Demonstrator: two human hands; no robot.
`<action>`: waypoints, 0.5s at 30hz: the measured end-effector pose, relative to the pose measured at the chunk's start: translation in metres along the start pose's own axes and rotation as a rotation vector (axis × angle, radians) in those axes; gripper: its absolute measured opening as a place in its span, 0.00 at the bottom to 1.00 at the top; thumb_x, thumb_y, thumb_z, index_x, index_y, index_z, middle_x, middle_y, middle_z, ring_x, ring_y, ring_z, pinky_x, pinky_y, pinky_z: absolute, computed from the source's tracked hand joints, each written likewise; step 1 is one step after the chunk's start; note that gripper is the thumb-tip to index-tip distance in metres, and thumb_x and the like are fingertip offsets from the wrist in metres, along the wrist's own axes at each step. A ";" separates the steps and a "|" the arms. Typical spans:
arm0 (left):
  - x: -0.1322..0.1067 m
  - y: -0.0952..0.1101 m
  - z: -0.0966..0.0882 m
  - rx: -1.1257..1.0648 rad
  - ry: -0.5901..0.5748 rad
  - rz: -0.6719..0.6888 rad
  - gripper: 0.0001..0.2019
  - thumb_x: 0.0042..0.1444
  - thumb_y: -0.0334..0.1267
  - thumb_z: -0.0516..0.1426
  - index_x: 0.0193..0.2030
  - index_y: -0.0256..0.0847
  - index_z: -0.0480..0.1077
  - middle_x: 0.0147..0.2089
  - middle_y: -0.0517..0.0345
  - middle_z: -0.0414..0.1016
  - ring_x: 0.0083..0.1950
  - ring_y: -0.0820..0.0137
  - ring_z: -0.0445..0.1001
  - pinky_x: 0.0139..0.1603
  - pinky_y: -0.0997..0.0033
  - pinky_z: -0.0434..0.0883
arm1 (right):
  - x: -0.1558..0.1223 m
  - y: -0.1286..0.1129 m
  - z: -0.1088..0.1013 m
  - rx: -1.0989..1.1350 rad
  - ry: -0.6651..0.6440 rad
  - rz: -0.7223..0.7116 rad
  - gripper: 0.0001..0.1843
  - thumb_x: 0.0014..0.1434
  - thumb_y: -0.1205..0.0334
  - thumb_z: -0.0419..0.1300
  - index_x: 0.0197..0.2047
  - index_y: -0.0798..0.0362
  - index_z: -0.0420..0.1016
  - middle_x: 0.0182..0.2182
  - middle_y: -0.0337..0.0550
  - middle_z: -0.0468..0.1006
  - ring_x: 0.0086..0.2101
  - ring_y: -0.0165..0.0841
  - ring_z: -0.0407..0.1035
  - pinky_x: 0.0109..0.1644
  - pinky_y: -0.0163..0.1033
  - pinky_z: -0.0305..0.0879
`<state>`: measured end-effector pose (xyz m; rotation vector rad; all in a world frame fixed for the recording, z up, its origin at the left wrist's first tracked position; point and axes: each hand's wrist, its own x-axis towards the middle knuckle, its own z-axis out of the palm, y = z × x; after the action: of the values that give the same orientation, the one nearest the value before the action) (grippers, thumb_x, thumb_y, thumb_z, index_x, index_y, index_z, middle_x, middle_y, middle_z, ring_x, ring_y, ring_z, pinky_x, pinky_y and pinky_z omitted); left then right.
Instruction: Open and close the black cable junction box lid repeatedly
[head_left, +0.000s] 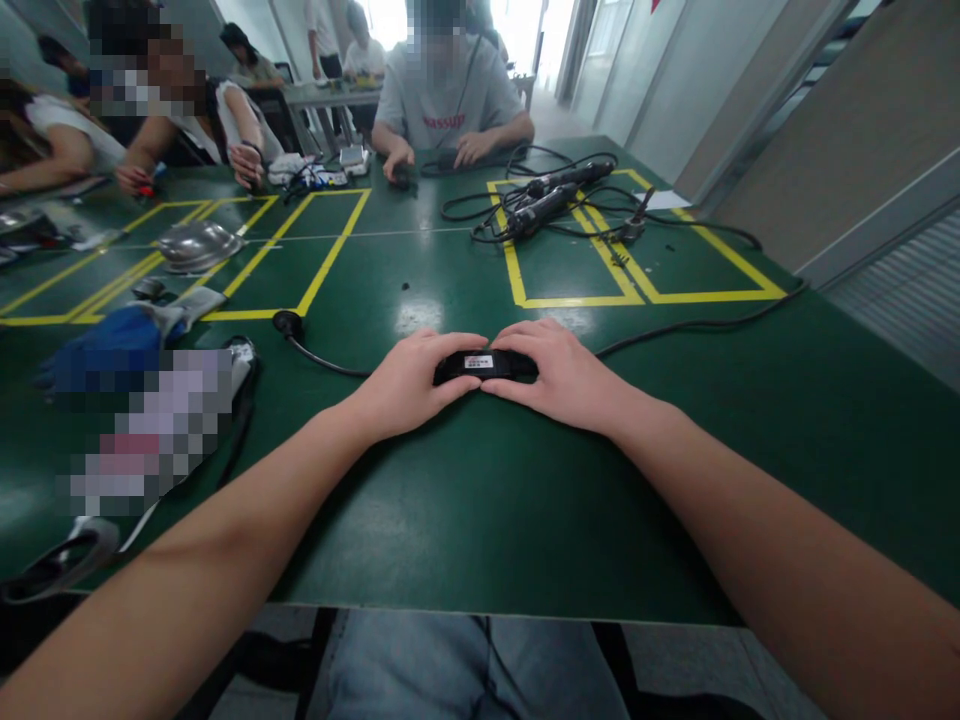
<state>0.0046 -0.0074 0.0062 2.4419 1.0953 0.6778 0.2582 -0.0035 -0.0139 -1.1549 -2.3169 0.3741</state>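
Note:
A small black box with a white label, resembling a power adapter, lies low over the green table in front of me. My left hand grips its left end, thumb below and fingers above. Around the right end curls my right hand in the same way, and the two hands' fingertips nearly meet at the middle. From behind my left hand a black cord runs to a round black plug. Another black cable leads off past my right hand toward the table's right edge.
Black handheld tools with tangled cables lie inside yellow tape at the back right. To the left are a shiny metal bowl, a blue glove and a blurred pale item. People sit across and along the table.

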 end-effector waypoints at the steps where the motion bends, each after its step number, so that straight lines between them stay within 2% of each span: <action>1: 0.000 -0.002 0.001 -0.051 0.018 -0.013 0.20 0.71 0.40 0.65 0.68 0.43 0.80 0.61 0.48 0.88 0.61 0.56 0.84 0.68 0.52 0.78 | -0.001 0.000 0.001 0.004 0.012 0.020 0.21 0.67 0.47 0.74 0.58 0.47 0.82 0.56 0.54 0.86 0.56 0.56 0.78 0.63 0.63 0.72; 4: 0.001 -0.007 0.002 -0.177 0.115 -0.086 0.20 0.72 0.43 0.63 0.67 0.42 0.79 0.63 0.47 0.86 0.63 0.55 0.84 0.64 0.54 0.80 | -0.003 -0.003 0.003 0.056 0.070 0.093 0.33 0.63 0.47 0.76 0.66 0.46 0.72 0.57 0.54 0.85 0.57 0.56 0.78 0.62 0.62 0.73; 5: 0.002 -0.009 0.002 -0.170 0.159 -0.121 0.19 0.71 0.43 0.63 0.65 0.42 0.79 0.63 0.47 0.86 0.63 0.55 0.84 0.63 0.54 0.80 | -0.003 -0.004 0.003 0.078 0.081 0.108 0.34 0.63 0.48 0.76 0.66 0.46 0.69 0.57 0.54 0.85 0.56 0.55 0.78 0.62 0.62 0.73; 8: 0.003 -0.015 -0.002 0.010 0.245 -0.236 0.15 0.68 0.39 0.64 0.60 0.41 0.80 0.59 0.47 0.87 0.61 0.52 0.83 0.63 0.50 0.79 | -0.003 -0.006 0.000 0.102 0.070 0.117 0.23 0.65 0.50 0.72 0.57 0.45 0.69 0.52 0.51 0.84 0.53 0.51 0.78 0.59 0.58 0.72; 12: 0.004 -0.019 -0.008 0.171 0.191 -0.358 0.13 0.68 0.39 0.65 0.57 0.43 0.81 0.57 0.48 0.88 0.56 0.51 0.85 0.62 0.47 0.78 | 0.000 -0.007 -0.006 0.097 0.027 0.156 0.13 0.67 0.53 0.68 0.48 0.46 0.68 0.40 0.45 0.80 0.41 0.44 0.75 0.46 0.49 0.70; 15: 0.004 -0.020 -0.010 0.183 0.161 -0.350 0.13 0.69 0.39 0.63 0.57 0.43 0.81 0.59 0.47 0.88 0.59 0.51 0.85 0.65 0.47 0.78 | 0.000 -0.008 -0.010 0.078 -0.005 0.166 0.11 0.67 0.56 0.67 0.44 0.46 0.68 0.38 0.43 0.79 0.39 0.42 0.73 0.43 0.47 0.67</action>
<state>-0.0103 0.0095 0.0048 2.2804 1.6645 0.6929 0.2582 -0.0080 -0.0020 -1.3124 -2.1968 0.5240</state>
